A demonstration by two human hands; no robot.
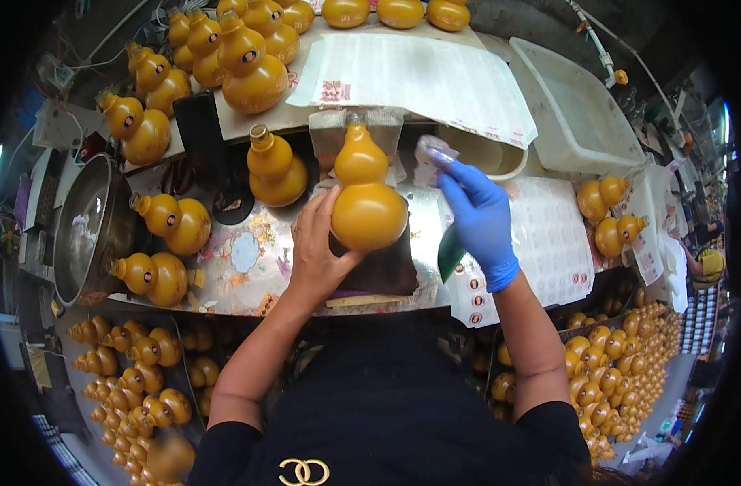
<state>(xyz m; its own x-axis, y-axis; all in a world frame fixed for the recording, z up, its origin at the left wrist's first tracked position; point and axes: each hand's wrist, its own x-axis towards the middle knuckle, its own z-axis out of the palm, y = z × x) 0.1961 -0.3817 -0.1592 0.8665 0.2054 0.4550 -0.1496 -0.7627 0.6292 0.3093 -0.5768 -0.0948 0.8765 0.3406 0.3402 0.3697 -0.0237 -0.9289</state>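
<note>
A glossy ochre gourd-shaped bottle (pixel 369 212) with a clear neck stands tilted in front of me, its body resting on a dark pad (pixel 379 271). My left hand (pixel 312 239), bare, is closed round the bottle's lower left side. To the bottle's right, apart from it, my right hand (pixel 480 215) wears a blue glove. Its fingertips pinch a crumpled, whitish translucent piece (pixel 427 162), whose kind I cannot tell. A green, pointed thing (pixel 451 253) sticks out below the gloved palm. Behind the bottle lies a folded cloth (pixel 330 134).
A sticker sheet (pixel 540 243) lies at right, a larger white sheet (pixel 411 73) behind. Other gourd bottles (pixel 277 174) stand at left; several more fill crates below. A metal basin (pixel 87 231) is far left, a white tub (pixel 577 113) back right, a phone-like black slab (pixel 199 134) back left.
</note>
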